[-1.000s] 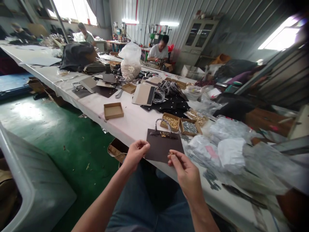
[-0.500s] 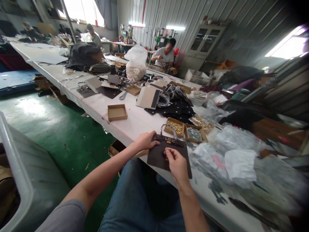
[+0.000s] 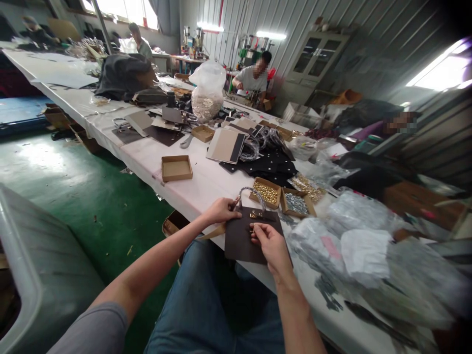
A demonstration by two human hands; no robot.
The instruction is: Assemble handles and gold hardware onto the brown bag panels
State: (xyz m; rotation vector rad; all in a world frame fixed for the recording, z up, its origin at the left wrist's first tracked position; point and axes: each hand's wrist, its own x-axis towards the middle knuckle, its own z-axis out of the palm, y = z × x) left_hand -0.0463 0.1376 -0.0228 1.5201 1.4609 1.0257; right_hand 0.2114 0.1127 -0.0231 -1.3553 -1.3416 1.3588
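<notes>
A small dark brown bag panel (image 3: 241, 241) with a wrapped handle (image 3: 250, 191) and a gold clasp (image 3: 257, 215) lies at the table's near edge. My left hand (image 3: 220, 210) grips its top left corner by the handle base, fingers closed. My right hand (image 3: 271, 244) rests on the panel just below the clasp, thumb and forefinger pinched on a tiny gold part I cannot make out clearly.
Two small boxes hold gold fittings (image 3: 266, 191) and silver fittings (image 3: 296, 203) just beyond the bag. An open cardboard box (image 3: 176, 168), dark leather pieces (image 3: 271, 164), plastic bags (image 3: 363, 248) and a sack of parts (image 3: 206, 96) crowd the long white table (image 3: 210, 184). Other people sit farther back.
My hands moved from in front of the panel onto it: the left took its top corner, the right brought the small gold part up under the clasp.
</notes>
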